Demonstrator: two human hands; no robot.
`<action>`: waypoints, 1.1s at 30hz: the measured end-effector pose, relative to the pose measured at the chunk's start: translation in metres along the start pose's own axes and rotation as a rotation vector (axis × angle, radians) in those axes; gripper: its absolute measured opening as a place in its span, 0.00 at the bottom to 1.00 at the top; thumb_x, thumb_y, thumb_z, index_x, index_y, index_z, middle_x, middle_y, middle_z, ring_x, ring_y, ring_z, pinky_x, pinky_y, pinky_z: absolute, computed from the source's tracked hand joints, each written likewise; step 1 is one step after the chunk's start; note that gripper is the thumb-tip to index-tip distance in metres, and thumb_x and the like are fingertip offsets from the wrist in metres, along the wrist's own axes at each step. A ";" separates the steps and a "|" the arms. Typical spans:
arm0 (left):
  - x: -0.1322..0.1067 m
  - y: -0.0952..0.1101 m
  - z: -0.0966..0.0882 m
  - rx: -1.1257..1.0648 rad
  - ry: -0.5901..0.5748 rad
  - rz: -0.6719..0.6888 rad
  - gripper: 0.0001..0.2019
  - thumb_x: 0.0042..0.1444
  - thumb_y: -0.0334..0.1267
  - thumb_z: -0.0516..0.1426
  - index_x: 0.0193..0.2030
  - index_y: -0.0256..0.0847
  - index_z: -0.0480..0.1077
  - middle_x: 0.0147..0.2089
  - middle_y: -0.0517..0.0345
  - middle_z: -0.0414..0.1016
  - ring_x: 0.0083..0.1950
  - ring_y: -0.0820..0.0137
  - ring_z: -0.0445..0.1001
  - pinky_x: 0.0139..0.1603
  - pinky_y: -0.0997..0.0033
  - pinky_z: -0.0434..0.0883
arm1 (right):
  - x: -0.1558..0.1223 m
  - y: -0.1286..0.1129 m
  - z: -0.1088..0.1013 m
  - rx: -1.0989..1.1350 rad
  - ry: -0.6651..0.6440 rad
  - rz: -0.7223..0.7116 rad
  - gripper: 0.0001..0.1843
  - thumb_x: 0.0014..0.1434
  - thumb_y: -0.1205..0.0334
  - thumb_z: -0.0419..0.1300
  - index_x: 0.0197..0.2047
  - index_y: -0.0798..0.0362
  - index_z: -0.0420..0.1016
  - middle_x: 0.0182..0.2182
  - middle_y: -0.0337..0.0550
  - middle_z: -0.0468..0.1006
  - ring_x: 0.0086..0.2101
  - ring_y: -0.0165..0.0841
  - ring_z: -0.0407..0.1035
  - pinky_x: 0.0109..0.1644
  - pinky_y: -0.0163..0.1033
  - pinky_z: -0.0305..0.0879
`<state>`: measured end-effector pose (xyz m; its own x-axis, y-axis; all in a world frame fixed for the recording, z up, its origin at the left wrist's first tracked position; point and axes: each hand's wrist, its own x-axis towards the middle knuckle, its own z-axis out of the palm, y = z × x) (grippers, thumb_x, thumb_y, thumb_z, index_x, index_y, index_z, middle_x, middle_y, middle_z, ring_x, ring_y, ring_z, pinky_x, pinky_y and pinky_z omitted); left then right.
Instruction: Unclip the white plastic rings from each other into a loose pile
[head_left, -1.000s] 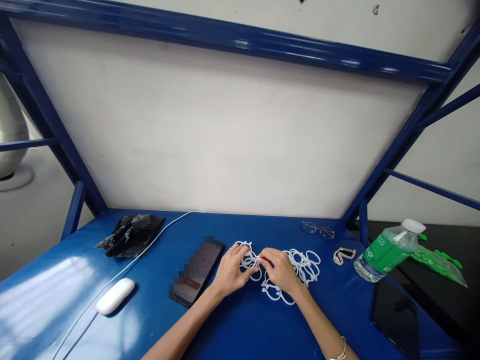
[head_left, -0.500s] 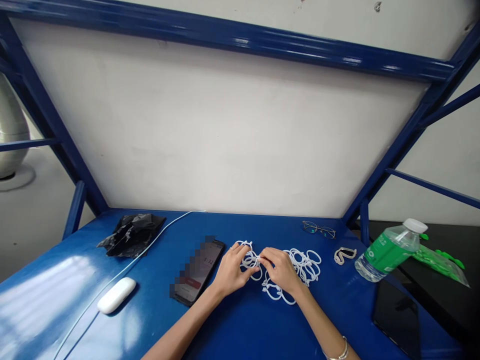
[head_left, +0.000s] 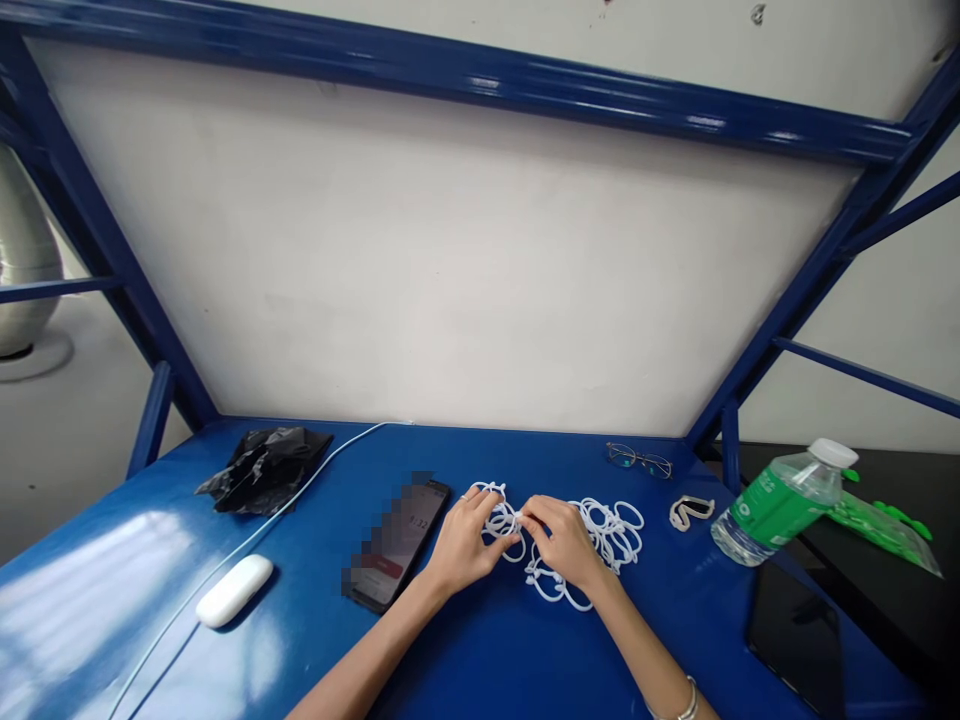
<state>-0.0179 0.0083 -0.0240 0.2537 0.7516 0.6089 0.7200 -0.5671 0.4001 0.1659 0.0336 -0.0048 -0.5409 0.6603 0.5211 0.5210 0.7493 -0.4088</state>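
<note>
Thin white cord loops (head_left: 616, 530) lie bunched on the blue table, some of them with small knot-like joints. My right hand (head_left: 559, 535) reaches over the middle of the bunch, thumb and forefinger pinched on a small white piece of the cord. Just to its left, my left hand (head_left: 466, 542) curves around another cluster of white loops (head_left: 504, 522), thumb below and fingers above. The two hands nearly meet at the pinched piece. Fingertips hide part of the cord there, and the right hand covers the middle of the bunch.
Left of my hands are a phone (head_left: 401, 545), a white oval case (head_left: 235, 592), a pale cable (head_left: 247, 540) and a black plastic bag (head_left: 266, 468). Rightward are glasses (head_left: 639, 460), a whitish strip (head_left: 690, 511), a water bottle (head_left: 776, 503) and a dark phone (head_left: 796, 635).
Almost nothing differs. Both hands keep their places at the cord loops, and the whole view has shifted very slightly.
</note>
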 end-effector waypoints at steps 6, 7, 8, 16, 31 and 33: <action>-0.001 0.001 0.001 0.067 -0.013 -0.022 0.13 0.58 0.44 0.57 0.45 0.41 0.63 0.40 0.53 0.73 0.43 0.60 0.72 0.41 0.64 0.70 | -0.001 -0.003 -0.002 0.000 -0.032 0.062 0.10 0.65 0.65 0.51 0.31 0.51 0.65 0.26 0.37 0.73 0.27 0.30 0.67 0.32 0.34 0.56; -0.001 0.001 0.002 0.080 -0.021 -0.025 0.13 0.58 0.44 0.57 0.46 0.41 0.63 0.41 0.52 0.73 0.44 0.60 0.71 0.41 0.64 0.70 | 0.000 -0.003 -0.002 -0.010 -0.047 0.073 0.10 0.65 0.65 0.51 0.31 0.51 0.65 0.25 0.37 0.73 0.27 0.30 0.67 0.32 0.34 0.56; -0.001 0.000 0.003 0.092 -0.032 -0.028 0.13 0.58 0.43 0.57 0.47 0.41 0.63 0.41 0.52 0.73 0.44 0.59 0.71 0.41 0.63 0.70 | 0.000 -0.003 -0.003 -0.024 -0.064 0.084 0.09 0.66 0.64 0.51 0.32 0.51 0.65 0.25 0.37 0.73 0.27 0.30 0.67 0.32 0.34 0.56; -0.001 -0.012 0.011 0.230 -0.057 -0.102 0.14 0.62 0.41 0.53 0.53 0.42 0.63 0.43 0.52 0.69 0.45 0.59 0.69 0.40 0.63 0.68 | 0.003 -0.002 -0.009 -0.171 -0.210 0.113 0.13 0.55 0.77 0.49 0.35 0.50 0.67 0.30 0.38 0.74 0.30 0.32 0.66 0.35 0.36 0.55; 0.000 -0.011 0.011 0.302 -0.038 -0.122 0.06 0.64 0.37 0.50 0.44 0.42 0.66 0.43 0.53 0.69 0.44 0.61 0.68 0.39 0.65 0.66 | -0.005 0.009 -0.010 -0.209 -0.483 0.117 0.13 0.51 0.80 0.49 0.31 0.51 0.64 0.34 0.38 0.71 0.36 0.33 0.64 0.42 0.38 0.57; 0.001 -0.010 0.009 0.304 -0.020 -0.116 0.07 0.65 0.34 0.48 0.37 0.41 0.65 0.39 0.54 0.69 0.41 0.64 0.67 0.38 0.66 0.65 | -0.005 0.009 -0.009 -0.210 -0.463 0.108 0.14 0.51 0.81 0.49 0.31 0.51 0.64 0.33 0.37 0.71 0.36 0.32 0.65 0.42 0.38 0.57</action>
<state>-0.0187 0.0179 -0.0335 0.1691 0.8138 0.5561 0.9040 -0.3528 0.2415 0.1796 0.0365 -0.0047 -0.6874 0.7220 0.0792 0.6855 0.6809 -0.2579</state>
